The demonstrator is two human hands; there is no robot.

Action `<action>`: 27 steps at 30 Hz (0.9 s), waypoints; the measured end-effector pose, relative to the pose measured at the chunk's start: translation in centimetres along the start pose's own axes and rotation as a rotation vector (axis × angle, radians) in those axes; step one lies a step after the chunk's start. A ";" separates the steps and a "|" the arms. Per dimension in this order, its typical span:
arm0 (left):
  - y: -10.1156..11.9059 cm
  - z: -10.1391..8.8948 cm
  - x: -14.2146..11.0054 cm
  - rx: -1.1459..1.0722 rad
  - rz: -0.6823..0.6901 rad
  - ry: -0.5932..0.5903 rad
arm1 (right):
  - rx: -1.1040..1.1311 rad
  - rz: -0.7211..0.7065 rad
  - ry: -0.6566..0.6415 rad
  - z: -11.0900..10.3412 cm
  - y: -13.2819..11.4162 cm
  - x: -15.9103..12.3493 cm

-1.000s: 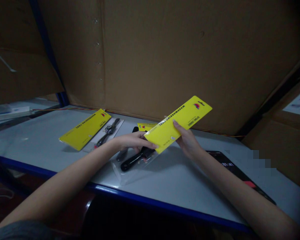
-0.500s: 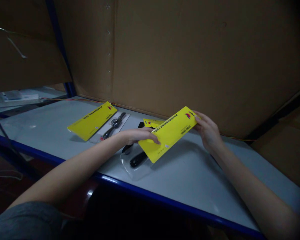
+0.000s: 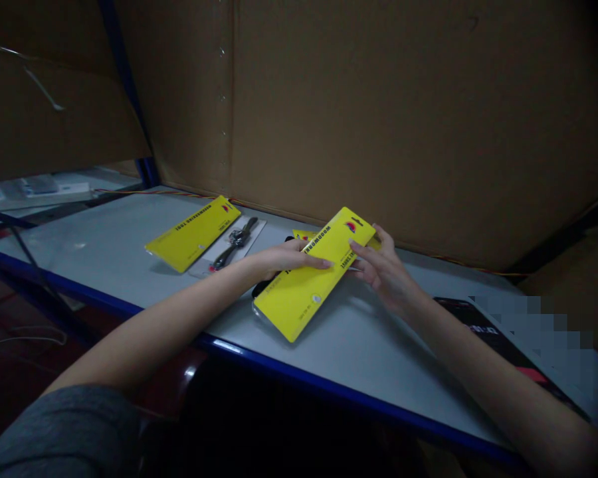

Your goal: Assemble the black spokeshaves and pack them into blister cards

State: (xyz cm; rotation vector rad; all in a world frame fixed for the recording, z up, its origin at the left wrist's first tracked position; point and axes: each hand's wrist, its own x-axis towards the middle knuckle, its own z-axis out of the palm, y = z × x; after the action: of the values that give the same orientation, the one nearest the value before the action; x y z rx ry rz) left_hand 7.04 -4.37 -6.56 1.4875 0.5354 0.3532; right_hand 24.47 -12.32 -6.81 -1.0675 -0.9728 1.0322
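Observation:
Both hands grip a yellow card point(image 3: 294, 305) printed "WOODWORKING", tilted above the table. My left hand point(image 3: 292, 255) is closed on its left long edge, thumb lying across the front. My right hand point(image 3: 381, 269) pinches it near its upper right end, thumb on the face and fingers behind. A strip of clear plastic shows along the card's lower left edge. Behind the card are bits of black and another yellow card point(image 3: 303, 234), mostly hidden. To the left lie a second yellow card point(image 3: 194, 236) and a black spokeshave point(image 3: 236, 242) on a white backing.
A grey table point(image 3: 379, 372) with a blue front edge point(image 3: 299, 378) holds these things. Cardboard panels point(image 3: 379, 113) wall its back and sides. A dark phone-like screen point(image 3: 498, 345) lies under my right forearm. Thin red and yellow wires point(image 3: 458, 267) run along the back.
The held card has shifted left and down and turned steeper. My right hand moved left with its thumb onto the card's face. The dark screen has come into view.

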 end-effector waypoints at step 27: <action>1.7 0.5 -0.5 -0.329 0.329 0.106 | 0.065 0.298 -0.480 2.4 0.8 -3.4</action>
State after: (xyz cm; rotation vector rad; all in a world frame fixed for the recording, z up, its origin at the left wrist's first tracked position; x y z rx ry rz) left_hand 7.08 -4.99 -4.82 1.2386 0.2951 0.7449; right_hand 21.30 -14.94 -7.50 -0.9458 -1.1712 1.6040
